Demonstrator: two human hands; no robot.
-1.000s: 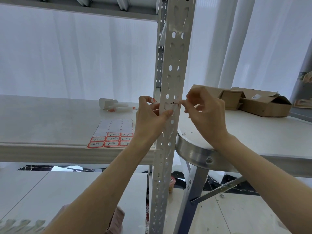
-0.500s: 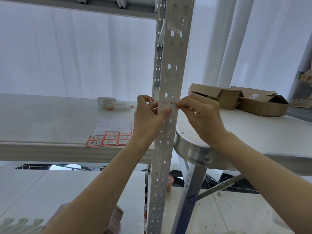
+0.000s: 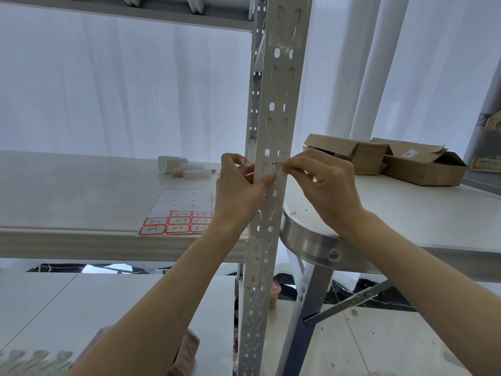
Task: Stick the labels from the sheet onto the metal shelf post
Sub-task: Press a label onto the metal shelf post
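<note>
Eight labels (image 3: 179, 221) remained on the sheet (image 3: 184, 198), left of centre on the shelf (image 3: 81, 199), its upper rows already peeled. Mid-frame, my right hand (image 3: 328, 183) pinched one label (image 3: 276, 164) onto the post (image 3: 282, 77) with its fingers (image 3: 295, 165); my left hand (image 3: 238, 188) pinched its other end.

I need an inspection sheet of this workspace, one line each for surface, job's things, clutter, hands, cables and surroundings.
Surface: white shelf board, with a white table beside it.
Job's things: label sheet flat near the board's front edge, upper rows peeled, red-bordered labels remaining below; metal shelf post upright; one label held against the post.
Clutter: white tubes on the board; open cardboard boxes on the table.
Hands: left hand grips the post, thumb on its front; right hand pinches the label.
Cables: nothing seen.
Surroundings: white curtains behind; tiled floor below.
</note>
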